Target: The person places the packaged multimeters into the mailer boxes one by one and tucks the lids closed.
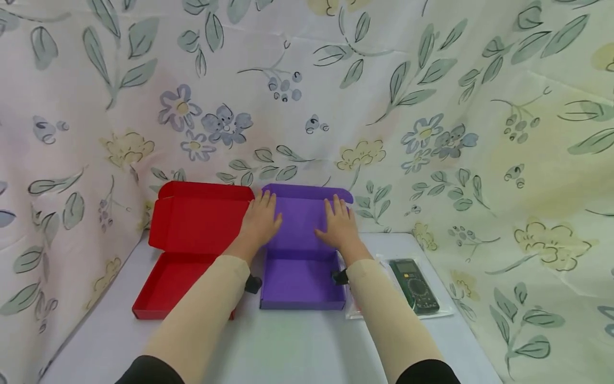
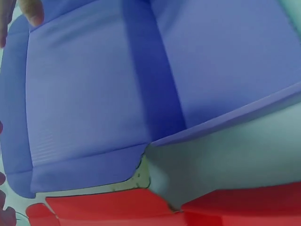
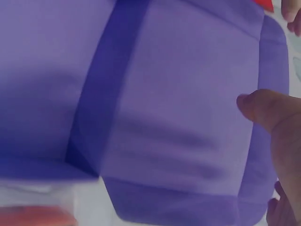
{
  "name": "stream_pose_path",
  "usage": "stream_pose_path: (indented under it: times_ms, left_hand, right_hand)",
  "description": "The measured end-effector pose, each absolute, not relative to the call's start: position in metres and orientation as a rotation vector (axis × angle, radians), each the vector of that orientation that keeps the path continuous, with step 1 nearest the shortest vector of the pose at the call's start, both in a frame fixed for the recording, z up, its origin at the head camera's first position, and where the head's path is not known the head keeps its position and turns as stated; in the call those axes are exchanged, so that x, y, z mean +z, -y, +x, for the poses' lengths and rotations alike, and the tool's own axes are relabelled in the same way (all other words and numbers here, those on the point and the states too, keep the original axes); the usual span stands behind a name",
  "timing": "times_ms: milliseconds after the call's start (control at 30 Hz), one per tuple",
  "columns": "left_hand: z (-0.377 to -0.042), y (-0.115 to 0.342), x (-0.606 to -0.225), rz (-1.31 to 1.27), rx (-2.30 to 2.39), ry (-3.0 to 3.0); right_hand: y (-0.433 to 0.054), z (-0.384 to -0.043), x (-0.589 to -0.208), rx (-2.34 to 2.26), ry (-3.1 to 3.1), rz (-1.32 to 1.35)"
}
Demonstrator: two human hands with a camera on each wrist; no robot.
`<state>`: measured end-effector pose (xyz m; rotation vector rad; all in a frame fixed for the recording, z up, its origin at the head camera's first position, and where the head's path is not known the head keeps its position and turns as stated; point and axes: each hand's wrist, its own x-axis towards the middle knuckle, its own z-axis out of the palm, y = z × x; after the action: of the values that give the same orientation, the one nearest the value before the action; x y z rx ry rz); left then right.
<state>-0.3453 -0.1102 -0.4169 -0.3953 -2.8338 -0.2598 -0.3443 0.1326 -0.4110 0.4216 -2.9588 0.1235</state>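
An open purple cardboard box [image 1: 303, 282] sits in the middle of the table, its lid [image 1: 299, 221] standing up at the back with a folded flap along the top. My left hand [image 1: 259, 221] reaches to the lid's upper left side, fingers straight and spread. At the lid's right side is my right hand [image 1: 341, 226], fingers extended toward the top flap. In the right wrist view its thumb [image 3: 263, 108] overlaps the inside of the lid, and other fingers show by the outer edge. The left wrist view catches only fingertips of the left hand at its edge.
Left of the purple box stands an open red box [image 1: 201, 218], partly behind the left forearm. On the right lies a dark green multimeter [image 1: 414, 285] in a clear plastic bag, partly hidden by the right sleeve. A floral curtain [image 1: 307, 80] hangs behind the white table [image 1: 283, 346].
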Motion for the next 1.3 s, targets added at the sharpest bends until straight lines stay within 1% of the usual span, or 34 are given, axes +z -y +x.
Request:
stream_pose_path:
  times_ms: [167,367,600,900,1067,1300]
  left_hand:
    - [-0.331,0.108,-0.432,-0.462,-0.307,2.683]
    - [-0.310,0.100,-0.459,-0.439,-0.578,2.551]
    - [-0.284,0.086,-0.476,-0.216,-0.798,2.659]
    - [-0.264,0.084,-0.492,-0.018,-0.851,2.731]
    - [-0.258,0.086,-0.505,0.119,-0.880,2.802]
    - [-0.255,0.089,-0.519,0.197,-0.912,2.837]
  right_hand:
    - [-0.128,-0.337,-0.427,0.157,2.942,0.458]
    - [-0.122,-0.323,-0.444,0.237,2.900,0.491]
    - [-0.118,-0.312,-0.460,0.281,2.878,0.504]
    - [-0.112,-0.294,-0.485,0.353,2.868,0.492]
    - [-0.114,-0.284,-0.496,0.445,2.830,0.484]
    - [-0.118,-0.268,-0.518,0.488,2.796,0.465]
